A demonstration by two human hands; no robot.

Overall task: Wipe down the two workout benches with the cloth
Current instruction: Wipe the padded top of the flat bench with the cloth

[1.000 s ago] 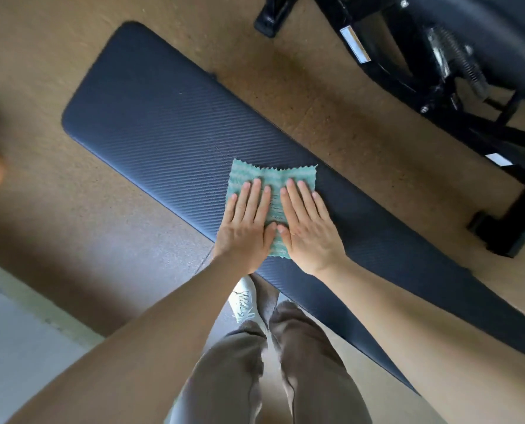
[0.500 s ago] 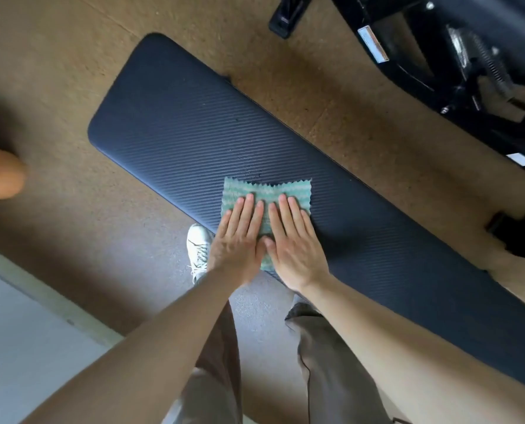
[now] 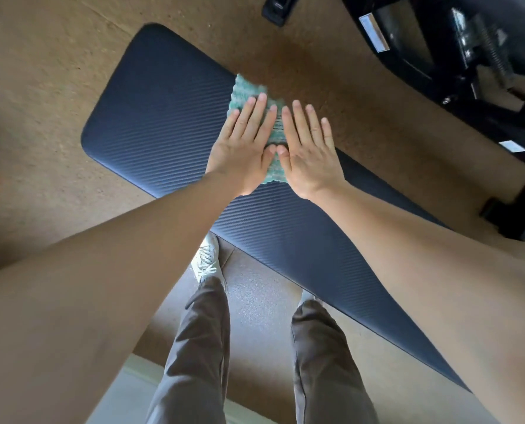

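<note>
A long dark blue padded bench (image 3: 163,111) with a ribbed surface runs from upper left to lower right. A green cloth (image 3: 246,88) lies flat at the bench's far edge, mostly hidden under my hands. My left hand (image 3: 245,145) presses on it with straight fingers. Beside it my right hand (image 3: 308,145) lies flat on the cloth too, its fingertips reaching past the far edge of the pad. Both thumbs nearly touch.
Black metal frame of other gym equipment (image 3: 457,56) stands at the upper right on the brown floor (image 3: 41,56). My legs in grey trousers and a white shoe (image 3: 207,258) stand at the bench's near side. A pale strip of flooring (image 3: 126,393) lies at the bottom.
Both hands have slid the cloth from the near edge of the bench across to its far edge. The camera view has shifted as I lean forward.
</note>
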